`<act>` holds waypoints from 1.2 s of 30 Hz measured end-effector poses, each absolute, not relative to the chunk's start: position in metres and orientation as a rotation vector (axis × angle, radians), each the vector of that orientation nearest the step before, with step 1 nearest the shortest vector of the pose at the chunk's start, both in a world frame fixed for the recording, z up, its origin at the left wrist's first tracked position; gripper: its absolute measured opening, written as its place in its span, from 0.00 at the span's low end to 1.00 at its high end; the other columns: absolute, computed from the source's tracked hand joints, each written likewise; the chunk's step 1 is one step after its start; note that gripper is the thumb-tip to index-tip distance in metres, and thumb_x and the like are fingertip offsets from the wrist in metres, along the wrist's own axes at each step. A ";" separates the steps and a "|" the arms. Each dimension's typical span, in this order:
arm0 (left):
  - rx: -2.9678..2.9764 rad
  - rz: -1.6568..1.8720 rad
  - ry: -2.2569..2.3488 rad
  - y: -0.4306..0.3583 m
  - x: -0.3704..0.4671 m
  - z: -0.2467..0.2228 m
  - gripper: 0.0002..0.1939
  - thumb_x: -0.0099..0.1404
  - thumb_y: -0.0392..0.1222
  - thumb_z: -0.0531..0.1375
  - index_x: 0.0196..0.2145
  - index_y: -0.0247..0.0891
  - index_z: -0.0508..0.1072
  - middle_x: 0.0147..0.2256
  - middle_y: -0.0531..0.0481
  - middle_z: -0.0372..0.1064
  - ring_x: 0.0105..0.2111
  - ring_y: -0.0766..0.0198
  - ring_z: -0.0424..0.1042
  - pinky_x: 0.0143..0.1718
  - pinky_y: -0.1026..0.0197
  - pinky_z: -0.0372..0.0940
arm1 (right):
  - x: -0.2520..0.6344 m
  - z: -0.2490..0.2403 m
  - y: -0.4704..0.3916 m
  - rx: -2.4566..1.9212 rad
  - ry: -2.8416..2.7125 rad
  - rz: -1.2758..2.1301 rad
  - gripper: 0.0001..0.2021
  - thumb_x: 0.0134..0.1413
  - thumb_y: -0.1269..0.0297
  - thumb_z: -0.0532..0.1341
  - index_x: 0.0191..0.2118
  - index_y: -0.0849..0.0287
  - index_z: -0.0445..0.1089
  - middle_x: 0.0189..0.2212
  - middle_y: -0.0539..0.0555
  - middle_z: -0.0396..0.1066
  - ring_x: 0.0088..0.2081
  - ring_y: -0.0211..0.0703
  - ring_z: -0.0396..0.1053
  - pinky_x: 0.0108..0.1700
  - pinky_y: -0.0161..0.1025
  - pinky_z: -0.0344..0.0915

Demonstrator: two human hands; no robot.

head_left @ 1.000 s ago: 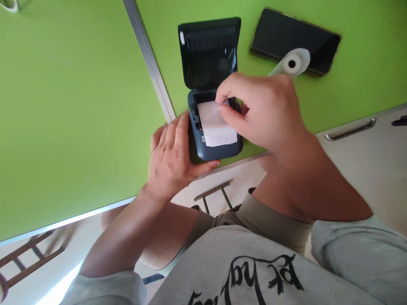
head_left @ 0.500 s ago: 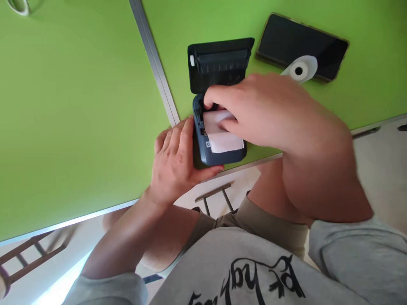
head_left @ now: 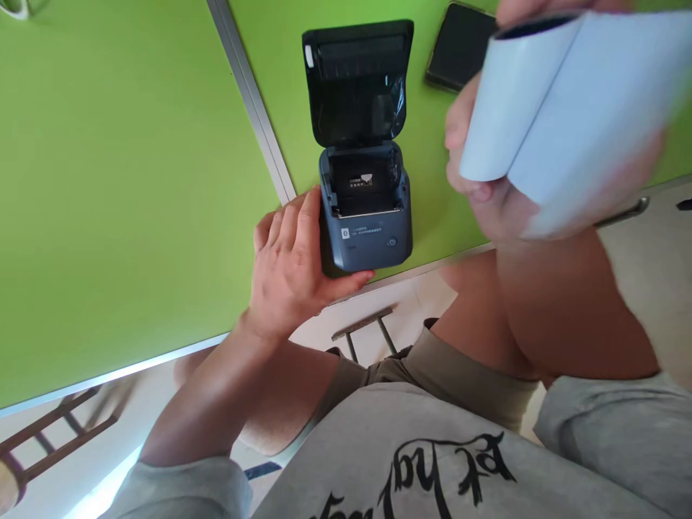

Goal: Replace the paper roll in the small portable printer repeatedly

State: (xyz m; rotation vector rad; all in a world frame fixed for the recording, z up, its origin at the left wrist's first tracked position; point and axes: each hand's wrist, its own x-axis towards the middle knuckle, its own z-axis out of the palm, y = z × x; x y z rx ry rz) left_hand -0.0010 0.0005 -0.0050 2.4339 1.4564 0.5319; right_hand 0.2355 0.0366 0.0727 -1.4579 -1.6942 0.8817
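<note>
A dark blue label printer (head_left: 373,249) sits near the table's front edge with its black lid (head_left: 357,86) swung up and its paper bay showing. My left hand (head_left: 289,270) holds the printer's near left corner, fingers along its side and thumb across the front. Raised to the right, close to the camera, is a white paper roll (head_left: 513,101) with a loose sheet hanging off it. My right hand (head_left: 465,137) is closed around the roll, partly hidden behind the paper. Skin also shows above the roll; whose hand that is I cannot tell.
A dark phone (head_left: 459,47) lies behind the roll, partly covered. The green tabletop (head_left: 135,180) has a metal seam strip (head_left: 254,108) left of the printer. A white ring-shaped object (head_left: 19,9) is at the far left corner. Stool legs (head_left: 362,328) stand below.
My right hand has lifted the paper roll out of the printer and up to the right. My left hand remains at the printer. The small roll beside the phone is now out of sight.
</note>
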 end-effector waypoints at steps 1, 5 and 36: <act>2.423 0.521 1.453 0.001 -0.001 -0.004 0.54 0.61 0.81 0.56 0.70 0.38 0.57 0.63 0.32 0.70 0.60 0.37 0.71 0.63 0.41 0.61 | 0.235 0.061 0.035 -1.377 -1.452 0.938 0.18 0.57 0.49 0.40 0.49 0.51 0.51 0.42 0.60 0.68 0.29 0.44 0.65 0.20 0.42 0.53; 2.369 0.488 1.442 0.001 0.000 -0.002 0.55 0.60 0.80 0.58 0.71 0.40 0.56 0.64 0.33 0.69 0.61 0.35 0.70 0.64 0.38 0.59 | 0.238 0.015 0.028 -1.303 -1.307 0.884 0.16 0.50 0.56 0.54 0.46 0.50 0.58 0.35 0.50 0.63 0.21 0.38 0.55 0.18 0.40 0.50; 2.389 0.446 1.469 0.008 0.002 -0.001 0.60 0.57 0.87 0.49 0.68 0.35 0.58 0.56 0.31 0.70 0.57 0.33 0.70 0.61 0.32 0.61 | 0.301 -0.003 0.050 -1.445 -1.749 0.193 0.32 0.51 0.78 0.54 0.64 0.56 0.58 0.64 0.64 0.65 0.65 0.45 0.66 0.66 0.44 0.66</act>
